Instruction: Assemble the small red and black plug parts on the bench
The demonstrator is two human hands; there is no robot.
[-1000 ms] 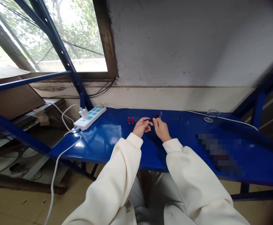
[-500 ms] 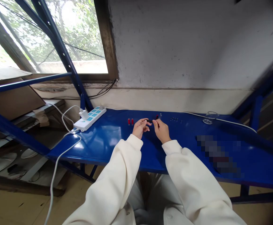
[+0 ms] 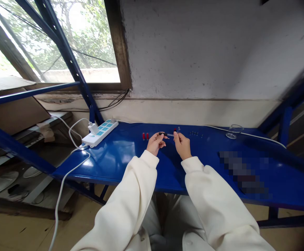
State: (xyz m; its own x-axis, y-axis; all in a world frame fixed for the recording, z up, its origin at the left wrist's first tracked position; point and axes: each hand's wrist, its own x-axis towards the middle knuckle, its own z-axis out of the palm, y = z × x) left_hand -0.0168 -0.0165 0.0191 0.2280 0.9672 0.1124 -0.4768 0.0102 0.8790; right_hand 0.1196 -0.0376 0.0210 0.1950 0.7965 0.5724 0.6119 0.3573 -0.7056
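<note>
Above the blue table (image 3: 131, 153), my left hand (image 3: 154, 143) pinches the black end of a slim black-and-silver rod (image 3: 169, 135), held roughly level. My right hand (image 3: 182, 145) is closed on its other end, with thumb and fingers together. A thin silvery shaft shows between the hands. Whether it is a pen or a small screwdriver I cannot tell. Just left of my left hand stand two small red cylinders (image 3: 145, 136). Behind my right hand are another small red piece (image 3: 175, 130) and a clear little piece (image 3: 178, 129), both partly hidden.
Several tiny dark pieces (image 3: 194, 133) lie right of my hands. A clear glass cup (image 3: 232, 134) stands at the back right, near a white cable (image 3: 261, 138). A white power strip (image 3: 101, 132) sits on the left. A blurred-out dark object (image 3: 242, 172) lies at the right.
My right hand has moved a little to the right, away from my left hand. A silvery shaft now shows between them, where only black was visible before.
</note>
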